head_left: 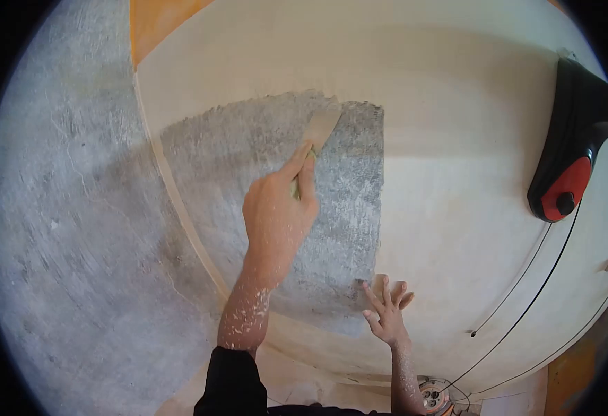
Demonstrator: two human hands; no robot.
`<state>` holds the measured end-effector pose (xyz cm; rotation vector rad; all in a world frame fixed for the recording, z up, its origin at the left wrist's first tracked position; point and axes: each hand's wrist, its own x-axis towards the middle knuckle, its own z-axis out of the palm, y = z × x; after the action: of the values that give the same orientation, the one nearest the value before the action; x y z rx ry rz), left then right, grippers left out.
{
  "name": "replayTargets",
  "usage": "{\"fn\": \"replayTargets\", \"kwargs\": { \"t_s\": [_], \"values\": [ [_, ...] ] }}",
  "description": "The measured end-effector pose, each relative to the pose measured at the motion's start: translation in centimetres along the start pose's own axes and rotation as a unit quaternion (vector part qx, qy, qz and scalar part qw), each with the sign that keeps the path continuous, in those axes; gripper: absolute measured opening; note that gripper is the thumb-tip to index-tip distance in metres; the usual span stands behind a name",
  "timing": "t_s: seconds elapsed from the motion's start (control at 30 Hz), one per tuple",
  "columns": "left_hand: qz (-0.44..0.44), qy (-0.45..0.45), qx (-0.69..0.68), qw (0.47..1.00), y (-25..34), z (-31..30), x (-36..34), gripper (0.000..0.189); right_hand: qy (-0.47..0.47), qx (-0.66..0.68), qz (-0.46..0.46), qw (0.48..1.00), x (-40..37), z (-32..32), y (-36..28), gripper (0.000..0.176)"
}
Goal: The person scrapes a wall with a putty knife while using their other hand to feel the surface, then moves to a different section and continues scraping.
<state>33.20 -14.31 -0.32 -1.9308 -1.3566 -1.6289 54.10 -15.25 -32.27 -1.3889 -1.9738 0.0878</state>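
My left hand (280,211) grips a scraper (325,126) by its greenish handle, mostly hidden in my fingers. The tilted blade lies against the wall near the top edge of a grey bare patch (345,187). Cream paint (456,201) surrounds that patch at the top and right. Lower down on the right, my right hand (388,315) is open with spread fingers, at the wall by the patch's lower right corner. Pale flakes dot both forearms.
A black-and-red device (564,184) is mounted at the right, with thin cords hanging below it. Near the bottom is a round cable reel (434,396). Grey wall (82,208) fills the left, beyond a pale vertical strip (179,201). Orange paint (162,24) shows at the top.
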Motion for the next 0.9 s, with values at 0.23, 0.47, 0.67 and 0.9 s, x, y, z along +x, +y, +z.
{"fn": "replayTargets", "kwargs": {
  "t_s": [0.23,0.47,0.67,0.9],
  "values": [
    [-0.007,0.011,-0.009,1.000,-1.0,0.1,-0.5,0.028,0.008,0.003,0.001,1.000,0.5,0.4,0.0,0.056],
    [-0.096,-0.105,-0.003,0.990,0.2,-2.4,0.2,0.031,-0.019,-0.020,0.029,0.999,0.8,-0.2,-0.4,0.055],
    [0.015,0.010,-0.013,1.000,-0.8,-0.6,0.9,0.029,-0.002,-0.038,0.027,0.999,0.4,0.5,-0.4,0.056],
    [0.036,-0.012,-0.026,0.999,-1.2,-1.7,1.3,0.028,0.022,-0.080,0.041,0.996,0.8,1.5,-0.8,0.056]
  ]
}}
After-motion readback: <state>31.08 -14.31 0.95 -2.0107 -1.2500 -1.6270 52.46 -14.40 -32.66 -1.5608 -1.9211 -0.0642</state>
